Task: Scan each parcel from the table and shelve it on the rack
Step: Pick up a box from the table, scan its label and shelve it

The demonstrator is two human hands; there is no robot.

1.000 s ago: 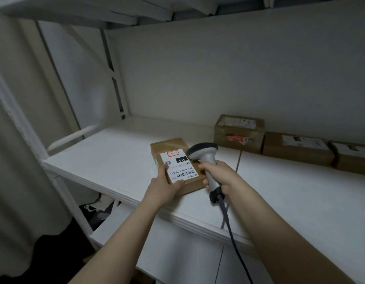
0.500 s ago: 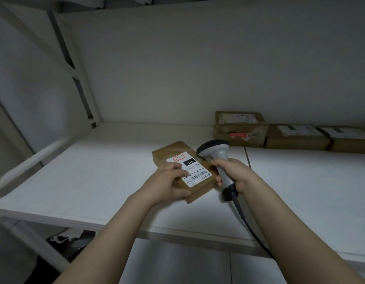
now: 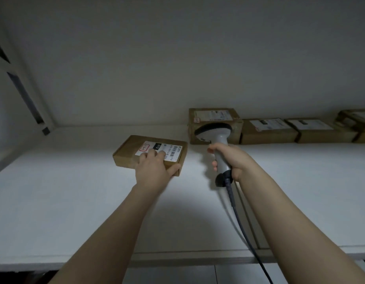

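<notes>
Parcel point(image 3: 130, 153) advanced, now left of the shelved box point(image 3: 216, 115). Left hand point(image 3: 155, 171) still grips it, right hand point(image 3: 233, 160) clasps scanner point(image 3: 214, 130); release outstanding

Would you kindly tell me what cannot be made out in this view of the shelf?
Head view:
Print on the label of the parcel: too small, partly under the left hand.
The trigger of the scanner: hidden by the right hand.
The rightmost box: cut off by the right edge.
</notes>
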